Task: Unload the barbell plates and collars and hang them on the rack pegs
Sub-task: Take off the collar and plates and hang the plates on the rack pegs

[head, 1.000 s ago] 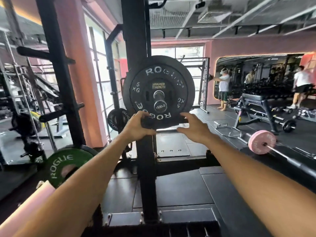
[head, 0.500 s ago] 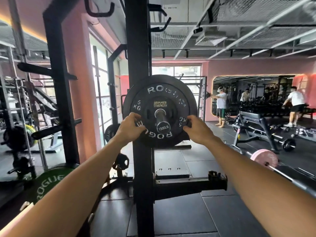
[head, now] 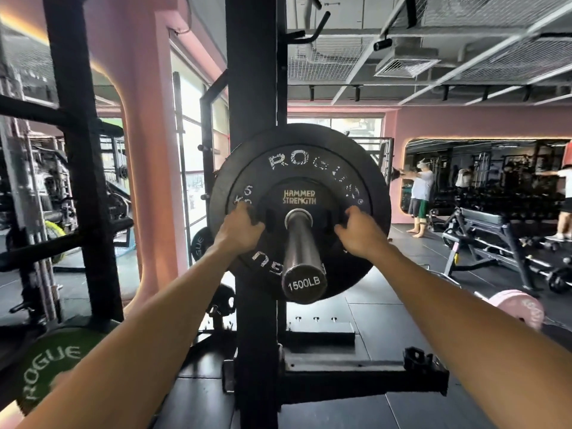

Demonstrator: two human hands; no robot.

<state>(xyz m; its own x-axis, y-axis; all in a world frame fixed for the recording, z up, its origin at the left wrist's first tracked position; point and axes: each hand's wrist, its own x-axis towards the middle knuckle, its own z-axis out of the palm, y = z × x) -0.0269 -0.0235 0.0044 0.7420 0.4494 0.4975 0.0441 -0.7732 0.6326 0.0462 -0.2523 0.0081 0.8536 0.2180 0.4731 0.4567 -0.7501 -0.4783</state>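
A black 5 kg Rogue plate [head: 309, 168] hangs on a steel peg [head: 301, 255] that juts from the black rack upright [head: 252, 88]; the peg's end cap reads 1500LB. My left hand [head: 240, 227] rests on the plate's left face with fingers curled at the hub's edge. My right hand [head: 360, 229] does the same on the right side of the hub. Both arms reach forward, one on each side of the peg.
A green Rogue plate [head: 46, 363] sits low at the left. A pink plate on a barbell [head: 520, 308] lies at the right. Smaller black plates [head: 201, 243] hang behind the upright. A bench [head: 486, 224] and several people stand farther right.
My hands climbed from the plate's lower rim to either side of the hub. The plate now sits farther back along the peg, and the view has come closer.
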